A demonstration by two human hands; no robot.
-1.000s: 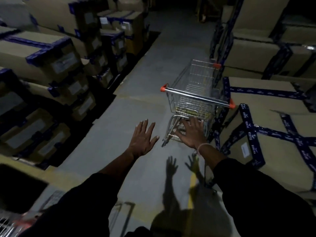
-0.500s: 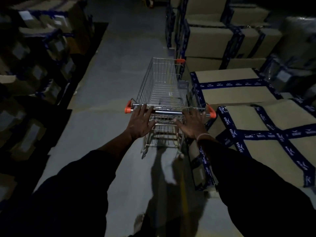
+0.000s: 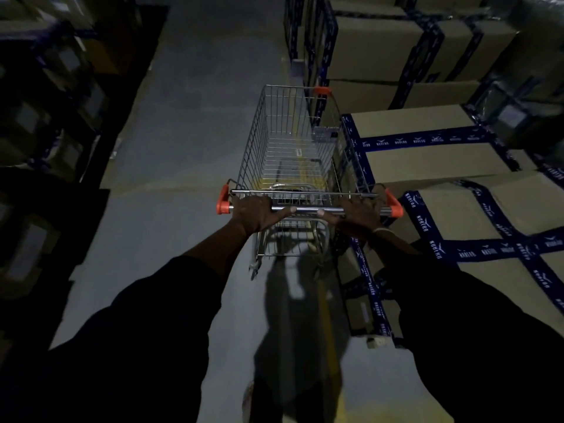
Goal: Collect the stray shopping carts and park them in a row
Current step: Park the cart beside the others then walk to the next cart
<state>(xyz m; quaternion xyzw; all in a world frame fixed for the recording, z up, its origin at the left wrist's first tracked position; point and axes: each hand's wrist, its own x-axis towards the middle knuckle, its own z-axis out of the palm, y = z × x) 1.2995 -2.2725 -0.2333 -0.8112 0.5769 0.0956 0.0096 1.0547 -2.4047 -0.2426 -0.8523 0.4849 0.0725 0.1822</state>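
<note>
Both hands have closed since half a second ago: flat palms then lay against the handle bar, and now the fingers are wrapped over it. Left hand grips the bar near its left orange end cap; right hand grips near the right one, thumbs tucked under toward the middle. Shopping cart stands on the aisle floor directly ahead of the person, its basket's long axis running straight away from the bar, down the aisle. Its right side runs just beside the stacked cartons; whether it touches them cannot be told. Open floor lies to the left. Judgement: the grip is even, neither hand nearer; the coming move should swing the cart leftward, clear of the cartons. No parked row is in view.
</note>
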